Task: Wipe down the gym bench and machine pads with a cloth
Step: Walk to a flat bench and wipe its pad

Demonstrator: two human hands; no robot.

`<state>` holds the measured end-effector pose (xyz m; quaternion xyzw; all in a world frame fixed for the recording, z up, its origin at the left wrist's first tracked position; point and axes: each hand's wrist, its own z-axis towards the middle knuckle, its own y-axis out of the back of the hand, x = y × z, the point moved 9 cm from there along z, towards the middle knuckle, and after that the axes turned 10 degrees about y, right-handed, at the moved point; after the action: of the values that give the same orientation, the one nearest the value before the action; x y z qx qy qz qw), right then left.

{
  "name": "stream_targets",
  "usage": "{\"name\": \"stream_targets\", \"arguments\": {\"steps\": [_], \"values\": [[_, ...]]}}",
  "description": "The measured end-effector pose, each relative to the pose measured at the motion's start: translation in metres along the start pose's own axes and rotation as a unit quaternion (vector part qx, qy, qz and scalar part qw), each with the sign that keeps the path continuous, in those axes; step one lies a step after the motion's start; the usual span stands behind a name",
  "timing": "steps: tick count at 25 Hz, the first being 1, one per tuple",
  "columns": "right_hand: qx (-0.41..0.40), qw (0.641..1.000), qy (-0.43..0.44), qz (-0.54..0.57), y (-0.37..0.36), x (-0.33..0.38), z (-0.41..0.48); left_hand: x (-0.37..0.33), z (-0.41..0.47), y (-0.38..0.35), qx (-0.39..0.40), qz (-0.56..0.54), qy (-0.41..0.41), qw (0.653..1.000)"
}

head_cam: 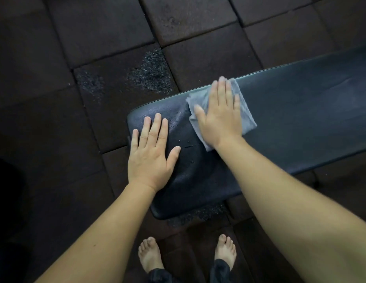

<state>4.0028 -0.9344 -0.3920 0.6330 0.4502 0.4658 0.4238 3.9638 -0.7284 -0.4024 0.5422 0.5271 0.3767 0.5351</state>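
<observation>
A black padded gym bench runs from the lower middle up to the right edge. A grey cloth lies flat on its pad near the left end. My right hand presses flat on top of the cloth, fingers spread and pointing away from me. My left hand rests palm down on the bare pad at the bench's left end, fingers apart, holding nothing. A few small water drops sit on the pad between the two hands.
Dark rubber floor tiles surround the bench, with worn speckled patches beyond its far left corner. My bare feet stand on the floor below the bench's near edge. A dark shape sits at the left edge.
</observation>
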Motion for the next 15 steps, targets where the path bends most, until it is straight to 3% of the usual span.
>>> {"name": "stream_targets", "arguments": {"steps": [2,6,10,15], "values": [[0.008,1.0,-0.005,-0.009,-0.001,0.007,0.021,0.001,-0.001,0.004,0.011,-0.022,-0.012,1.0],[0.023,0.994,0.102,-0.022,-0.008,0.002,-0.006,0.036,-0.02,0.019,-0.002,-0.079,-0.048,0.996],[-0.019,1.0,-0.025,-0.001,0.001,0.014,0.014,0.105,-0.036,0.019,0.001,-0.069,-0.004,0.998],[0.022,0.999,0.04,-0.006,-0.019,0.064,-0.007,0.105,-0.048,0.002,0.062,-0.03,-0.099,0.993]]}}
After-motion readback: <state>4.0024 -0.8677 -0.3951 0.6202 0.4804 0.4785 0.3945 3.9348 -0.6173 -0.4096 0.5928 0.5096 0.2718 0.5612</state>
